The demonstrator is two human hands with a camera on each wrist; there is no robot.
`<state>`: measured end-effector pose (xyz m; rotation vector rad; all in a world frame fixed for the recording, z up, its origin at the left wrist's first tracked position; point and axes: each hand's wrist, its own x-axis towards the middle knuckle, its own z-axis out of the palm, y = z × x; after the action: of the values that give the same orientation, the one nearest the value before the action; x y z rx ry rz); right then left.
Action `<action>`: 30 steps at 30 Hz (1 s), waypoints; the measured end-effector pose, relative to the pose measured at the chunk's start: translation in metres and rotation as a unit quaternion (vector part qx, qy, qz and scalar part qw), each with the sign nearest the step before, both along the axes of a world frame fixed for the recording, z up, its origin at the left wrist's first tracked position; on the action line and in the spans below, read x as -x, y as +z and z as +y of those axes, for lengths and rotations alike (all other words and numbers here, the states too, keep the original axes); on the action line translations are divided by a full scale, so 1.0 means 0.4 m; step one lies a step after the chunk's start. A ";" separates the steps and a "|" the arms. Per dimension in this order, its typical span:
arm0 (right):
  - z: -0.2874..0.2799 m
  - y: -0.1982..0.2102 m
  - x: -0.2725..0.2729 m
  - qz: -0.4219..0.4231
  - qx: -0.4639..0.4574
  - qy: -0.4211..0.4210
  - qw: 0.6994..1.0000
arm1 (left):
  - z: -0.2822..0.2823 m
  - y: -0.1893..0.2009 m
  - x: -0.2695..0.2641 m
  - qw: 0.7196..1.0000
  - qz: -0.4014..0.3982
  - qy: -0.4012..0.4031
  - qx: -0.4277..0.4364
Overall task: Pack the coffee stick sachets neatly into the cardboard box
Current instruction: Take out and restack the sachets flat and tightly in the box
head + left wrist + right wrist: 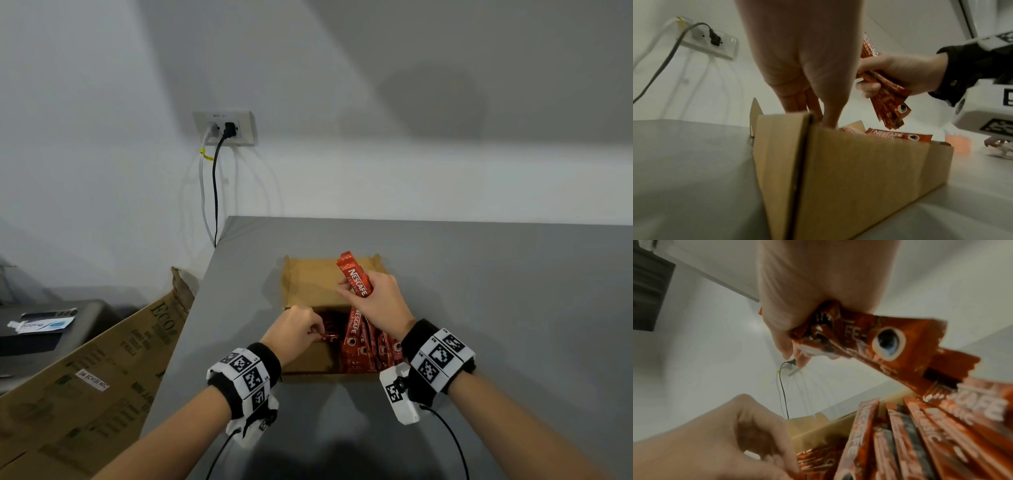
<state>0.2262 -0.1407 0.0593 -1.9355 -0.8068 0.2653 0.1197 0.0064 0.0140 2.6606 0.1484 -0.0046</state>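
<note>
An open brown cardboard box [310,284] sits on the grey table, its near wall [869,170] close in the left wrist view. Several red Nescafe stick sachets [368,346] stand packed along the box's right side. My right hand [376,301] grips a small bunch of red sachets [356,277] [888,100] [875,344] above the box, tilted up and away. My left hand [298,330] reaches into the box's left part and pinches the end of a sachet [325,337] lying there; its fingertips [830,120] dip behind the box wall.
A large flattened printed carton [96,377] leans off the table's left edge. A wall socket [226,128] with two cables hangs behind. A dark unit with papers [44,325] stands far left. Bare grey table [513,291] lies right of the box.
</note>
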 end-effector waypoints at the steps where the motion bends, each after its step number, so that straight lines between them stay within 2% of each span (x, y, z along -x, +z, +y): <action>1: -0.001 0.001 -0.001 0.000 -0.002 -0.001 1.000 | -0.002 -0.005 -0.001 1.000 0.003 0.001 -0.009; 7: -0.005 -0.011 -0.002 -0.001 0.008 0.003 1.000 | -0.002 -0.019 -0.002 0.998 0.020 0.005 -0.067; 12: -0.010 -0.011 0.001 -0.008 0.015 0.009 1.000 | -0.006 -0.030 0.002 0.995 -0.003 0.013 -0.101; 24: -0.009 -0.012 -0.001 -0.007 0.010 0.020 1.000 | 0.013 -0.020 -0.012 0.998 -0.010 0.035 -0.048; 30: -0.010 -0.012 -0.004 -0.005 0.007 0.016 1.000 | 0.003 -0.023 -0.009 0.998 -0.003 0.023 -0.059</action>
<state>0.2278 -0.1447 0.0543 -1.9392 -0.8441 0.2814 0.1234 0.0077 0.0047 2.7729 0.2151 0.0294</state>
